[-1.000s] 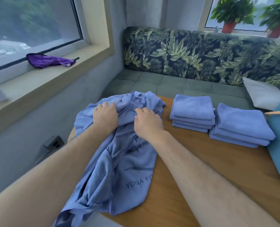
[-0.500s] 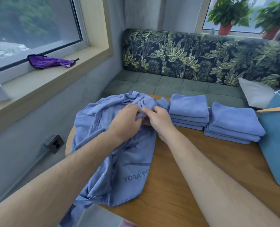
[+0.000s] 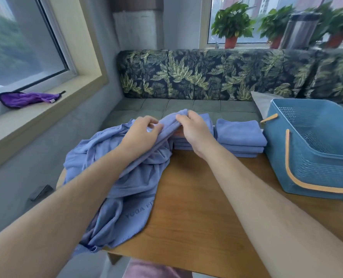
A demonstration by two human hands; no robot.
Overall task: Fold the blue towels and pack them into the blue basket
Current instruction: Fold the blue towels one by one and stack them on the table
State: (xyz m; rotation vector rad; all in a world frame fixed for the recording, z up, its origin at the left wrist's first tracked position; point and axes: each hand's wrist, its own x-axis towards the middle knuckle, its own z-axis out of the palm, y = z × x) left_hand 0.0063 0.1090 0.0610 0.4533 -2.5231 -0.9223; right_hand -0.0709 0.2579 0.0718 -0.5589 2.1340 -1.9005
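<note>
A large crumpled blue towel (image 3: 126,183) with grey lettering lies over the left side of the wooden table (image 3: 196,213), its near end hanging off the edge. My left hand (image 3: 142,133) and my right hand (image 3: 194,129) each pinch its far edge and hold that edge raised above the table. Behind my right hand sit two stacks of folded blue towels, one mostly hidden (image 3: 183,145) and one in plain sight (image 3: 240,135). The blue basket (image 3: 315,157) with orange handles stands at the table's right, with nothing visible inside it.
A leaf-patterned bench sofa (image 3: 206,77) runs behind the table, with a white cushion (image 3: 262,101) on it. A purple cloth (image 3: 26,98) lies on the left windowsill. Potted plants (image 3: 231,27) and a metal container (image 3: 299,31) stand on the far sill.
Both hands went from pressing on the crumpled towel to pinching its far edge and lifting it. The view tilted up and right, bringing the basket into sight.
</note>
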